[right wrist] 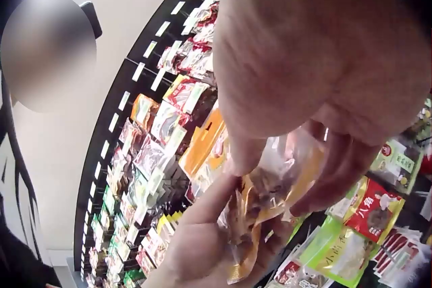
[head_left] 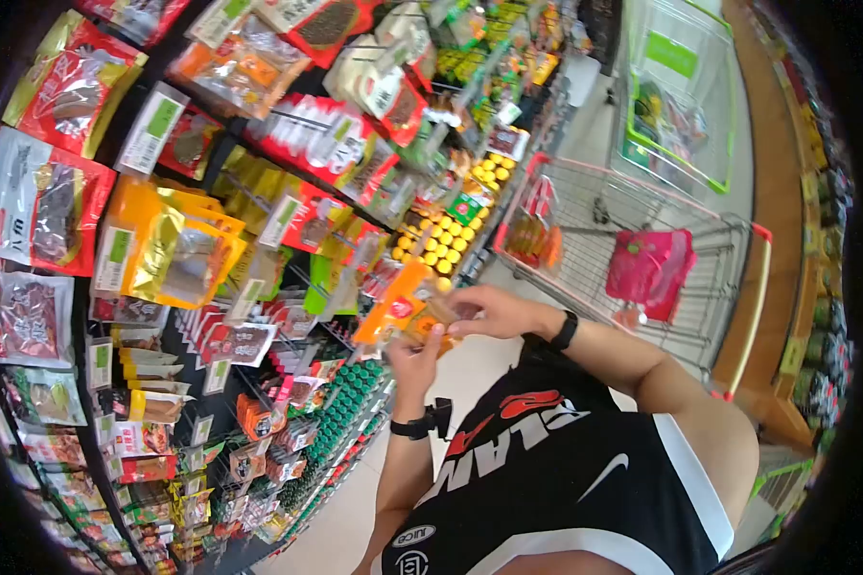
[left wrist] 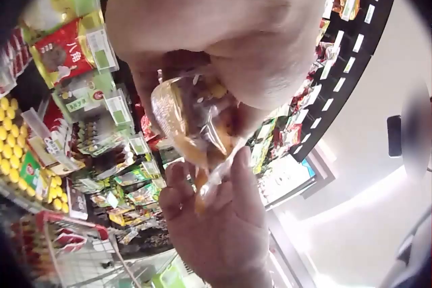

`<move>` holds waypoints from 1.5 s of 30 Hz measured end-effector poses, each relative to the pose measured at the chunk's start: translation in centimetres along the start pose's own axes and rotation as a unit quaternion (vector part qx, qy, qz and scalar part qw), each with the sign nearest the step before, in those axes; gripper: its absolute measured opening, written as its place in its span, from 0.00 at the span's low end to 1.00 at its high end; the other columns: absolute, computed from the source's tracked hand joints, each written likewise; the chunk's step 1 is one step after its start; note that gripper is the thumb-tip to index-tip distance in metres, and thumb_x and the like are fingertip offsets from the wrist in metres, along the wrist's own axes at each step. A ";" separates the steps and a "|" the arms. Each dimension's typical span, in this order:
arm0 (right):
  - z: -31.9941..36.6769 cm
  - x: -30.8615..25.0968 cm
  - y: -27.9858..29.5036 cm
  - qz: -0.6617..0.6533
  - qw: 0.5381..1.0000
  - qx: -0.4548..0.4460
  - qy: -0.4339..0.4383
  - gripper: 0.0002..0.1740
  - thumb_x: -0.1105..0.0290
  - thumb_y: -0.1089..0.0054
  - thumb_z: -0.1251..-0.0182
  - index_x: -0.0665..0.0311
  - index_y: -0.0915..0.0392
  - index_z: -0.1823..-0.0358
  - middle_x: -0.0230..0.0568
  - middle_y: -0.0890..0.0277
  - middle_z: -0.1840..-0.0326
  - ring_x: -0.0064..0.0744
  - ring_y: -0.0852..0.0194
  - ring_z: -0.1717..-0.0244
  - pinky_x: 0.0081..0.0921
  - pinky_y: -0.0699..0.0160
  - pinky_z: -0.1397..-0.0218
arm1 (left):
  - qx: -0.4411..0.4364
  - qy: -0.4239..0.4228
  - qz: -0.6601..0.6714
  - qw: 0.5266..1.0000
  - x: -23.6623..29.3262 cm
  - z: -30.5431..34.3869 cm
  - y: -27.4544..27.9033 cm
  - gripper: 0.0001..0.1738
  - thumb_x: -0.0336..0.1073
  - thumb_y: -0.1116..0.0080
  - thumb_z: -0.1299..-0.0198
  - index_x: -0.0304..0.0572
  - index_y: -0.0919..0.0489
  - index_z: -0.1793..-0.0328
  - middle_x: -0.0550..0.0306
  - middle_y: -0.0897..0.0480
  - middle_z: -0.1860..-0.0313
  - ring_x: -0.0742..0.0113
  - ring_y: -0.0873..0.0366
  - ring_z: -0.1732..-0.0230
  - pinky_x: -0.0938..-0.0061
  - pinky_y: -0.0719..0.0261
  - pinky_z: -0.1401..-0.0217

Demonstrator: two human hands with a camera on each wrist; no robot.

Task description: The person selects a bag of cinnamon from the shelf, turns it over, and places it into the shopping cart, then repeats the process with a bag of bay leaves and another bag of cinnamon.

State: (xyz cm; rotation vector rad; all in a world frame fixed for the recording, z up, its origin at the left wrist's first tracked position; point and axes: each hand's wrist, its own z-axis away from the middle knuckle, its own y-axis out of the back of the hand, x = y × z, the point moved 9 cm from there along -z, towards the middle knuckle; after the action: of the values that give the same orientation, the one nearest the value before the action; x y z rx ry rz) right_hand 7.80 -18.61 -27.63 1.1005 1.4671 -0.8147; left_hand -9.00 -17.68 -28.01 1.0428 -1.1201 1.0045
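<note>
Black display racks (head_left: 184,359) crowded with hanging packets and white-and-green price tags fill the left of my head feed, rows of yellow caps (head_left: 451,240) and green caps (head_left: 355,383) among them. At the right I see a wire shopping cart (head_left: 759,297) with a pink bag (head_left: 650,273) in it, and a green-trimmed cart (head_left: 671,55) beyond. Between cart and racks, in front of the wearer's black jersey (head_left: 537,479), both hands meet on an orange packet (head_left: 393,309): the right hand (head_left: 494,312) pinches one end, the left hand (head_left: 412,359) grips it lower, thumb raised along it.

On my left-wrist feed the left hand looms at the top, fingers curled round the packet's clear, shiny part. The right hand reaches up from below, thumb and fingers closed about its lower end. A red packet (left wrist: 64,51) hangs at upper left.

My right-wrist feed has the right hand large at upper right, bent fingers holding the crinkled packet; the left hand grasps it from beneath. I can't make out its contents. A green packet (right wrist: 337,251) shows at lower right.
</note>
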 end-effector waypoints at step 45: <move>-29.3 -18.3 20.5 -0.114 0.962 0.111 0.220 0.15 0.69 0.37 0.22 0.72 0.22 0.43 0.36 0.15 0.55 0.21 0.17 0.54 0.24 0.18 0.51 | 0.092 -0.479 -0.117 0.865 42.5 -18.1 -1.6 0.35 0.21 0.46 0.35 0.31 0.36 0.20 0.47 0.35 0.17 0.57 0.21 0.34 0.71 0.14 0.47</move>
State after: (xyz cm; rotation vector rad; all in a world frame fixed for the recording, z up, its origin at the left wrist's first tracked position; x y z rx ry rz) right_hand 16.82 11.56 -2.67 1.3599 1.9370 -0.9532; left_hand 2.55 3.47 11.38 1.8861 -1.6376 0.3535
